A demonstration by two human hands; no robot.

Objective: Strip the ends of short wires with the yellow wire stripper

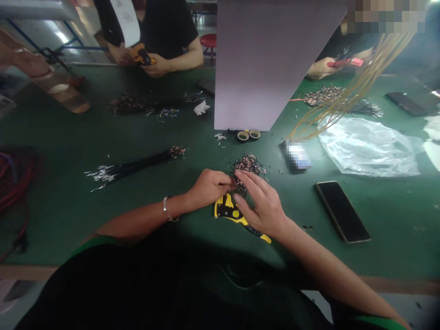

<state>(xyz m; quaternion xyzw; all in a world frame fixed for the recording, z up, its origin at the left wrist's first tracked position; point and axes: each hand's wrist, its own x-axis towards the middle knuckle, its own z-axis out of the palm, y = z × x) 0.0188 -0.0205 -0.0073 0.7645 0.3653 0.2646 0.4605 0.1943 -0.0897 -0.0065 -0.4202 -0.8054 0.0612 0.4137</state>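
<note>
My left hand (210, 187) is closed, fingertips pinched together at the left edge of a pile of short copper and black wire pieces (248, 164). Whatever may be between those fingertips is hidden. My right hand (261, 201) lies over the near side of the same pile, fingers stretched out and thumb apart. A yellow and black wire stripper (231, 212) rests on the green table just below both hands, its handle partly under my right hand. To the left lies a bundle of black wires (140, 167) with bare silvery ends on one side and copper ends on the other.
A grey panel (249, 64) stands across the table, two tape rolls (249, 135) at its foot. Right are a phone (342, 211), a plastic bag (371, 146) and yellow wires (357, 89). Red cable (17, 178) lies left. Co-workers opposite hold tools (141, 55).
</note>
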